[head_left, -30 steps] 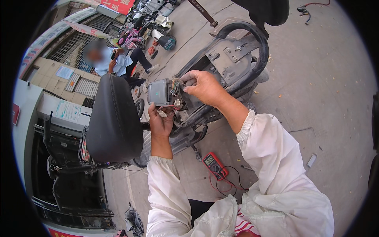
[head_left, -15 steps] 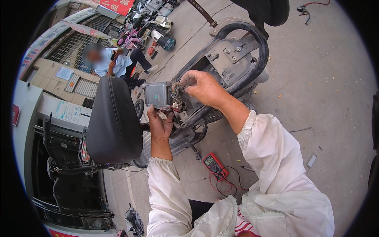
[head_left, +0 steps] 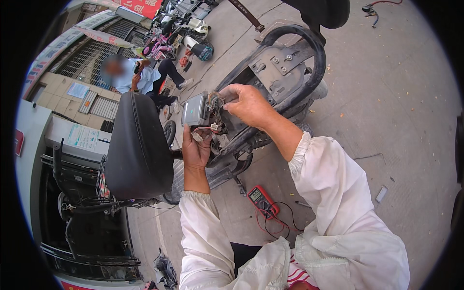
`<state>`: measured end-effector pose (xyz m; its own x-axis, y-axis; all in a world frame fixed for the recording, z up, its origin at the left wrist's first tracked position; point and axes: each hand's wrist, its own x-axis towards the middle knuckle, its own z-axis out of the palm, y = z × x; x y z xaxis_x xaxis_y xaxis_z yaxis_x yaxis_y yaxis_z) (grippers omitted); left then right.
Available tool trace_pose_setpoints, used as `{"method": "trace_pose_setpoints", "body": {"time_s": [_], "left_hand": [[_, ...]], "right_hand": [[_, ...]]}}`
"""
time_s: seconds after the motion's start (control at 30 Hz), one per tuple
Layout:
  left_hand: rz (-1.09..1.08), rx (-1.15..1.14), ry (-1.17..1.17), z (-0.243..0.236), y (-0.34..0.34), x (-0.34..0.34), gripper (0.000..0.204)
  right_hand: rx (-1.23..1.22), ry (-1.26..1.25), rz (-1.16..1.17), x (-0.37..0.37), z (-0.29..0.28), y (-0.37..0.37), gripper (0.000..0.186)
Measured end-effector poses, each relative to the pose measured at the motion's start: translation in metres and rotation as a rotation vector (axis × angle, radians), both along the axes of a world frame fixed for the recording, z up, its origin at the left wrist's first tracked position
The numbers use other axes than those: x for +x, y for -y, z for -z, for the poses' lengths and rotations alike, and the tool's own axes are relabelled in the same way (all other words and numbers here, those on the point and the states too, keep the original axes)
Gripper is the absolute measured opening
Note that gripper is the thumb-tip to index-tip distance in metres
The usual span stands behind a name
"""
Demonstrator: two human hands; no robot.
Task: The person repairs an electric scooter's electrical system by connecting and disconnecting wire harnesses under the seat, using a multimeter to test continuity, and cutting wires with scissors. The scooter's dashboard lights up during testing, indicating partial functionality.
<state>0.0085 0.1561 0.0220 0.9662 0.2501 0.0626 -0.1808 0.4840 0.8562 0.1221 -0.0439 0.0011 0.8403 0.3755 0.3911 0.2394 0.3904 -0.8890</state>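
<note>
A grey, boxy controller (head_left: 195, 110) with wires at one end is held over the open frame of an electric scooter (head_left: 270, 72). My left hand (head_left: 195, 153) grips it from below, thumb against its lower edge. White plug connectors (head_left: 214, 126) on thin leads hang between the box and my left fingers. At the box's right end, my right hand (head_left: 245, 104) is closed on the bundle of wires (head_left: 215, 102), fingertips pinched together. The scooter's black seat (head_left: 139, 147) is tipped up, left of my left hand.
A red multimeter (head_left: 262, 201) with red and black leads lies on the pavement below the scooter. A seated person (head_left: 145, 77) in a light blue shirt is at the upper left, with parked bikes (head_left: 179, 36) beyond. A small flat grey piece (head_left: 381, 194) lies at right.
The controller has tilted and shifted slightly to the right, its broad face turning away. My right hand stays on the wires, moved slightly left.
</note>
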Motion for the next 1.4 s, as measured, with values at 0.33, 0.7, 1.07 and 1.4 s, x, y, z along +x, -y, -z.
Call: {"method": "trace_pose_setpoints", "body": {"time_s": [0.33, 0.7, 1.07, 1.4], "left_hand": [[-0.381, 0.402, -0.184, -0.009, 0.013, -0.003, 0.033], [-0.552, 1.729, 0.323, -0.069, 0.105, 0.0, 0.024], [-0.227, 1.671, 0.105, -0.095, 0.094, 0.014, 0.017], [-0.251, 1.705, 0.037, -0.089, 0.093, 0.018, 0.013]], "right_hand": [[0.022, -0.113, 0.023, 0.0, 0.0, -0.005, 0.018], [-0.018, 0.076, 0.098, -0.002, 0.002, -0.003, 0.015], [0.062, -0.171, -0.174, -0.006, -0.012, 0.01, 0.016], [0.137, -0.233, -0.3, -0.005, -0.016, 0.017, 0.015]]}}
